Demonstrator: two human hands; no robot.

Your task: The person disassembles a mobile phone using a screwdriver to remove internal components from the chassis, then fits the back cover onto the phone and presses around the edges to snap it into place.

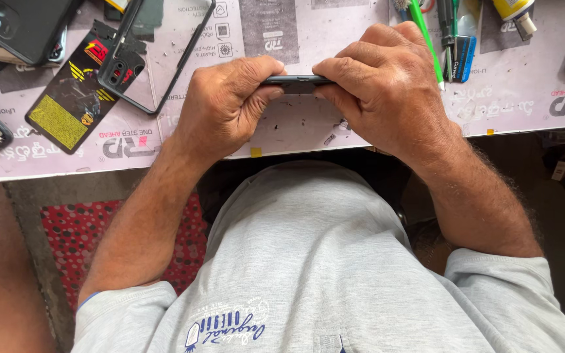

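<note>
Pinching from both ends, my left hand (223, 104) and right hand (377, 85) each keep a closed grip on the thin dark slab-shaped phone (295, 80), held edge-on above the pale printed desk (295, 131). I judge uneven thumb pressure could flex or crack it; a slip could drop it onto the loose black phone frame (155, 55) nearby.

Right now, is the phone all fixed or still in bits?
Already off: a case frame and a black-and-yellow back cover lie on the mat. In hand: left hand and right hand squeeze the dark phone edge-on. Left: those loose parts remain unfitted.
</note>
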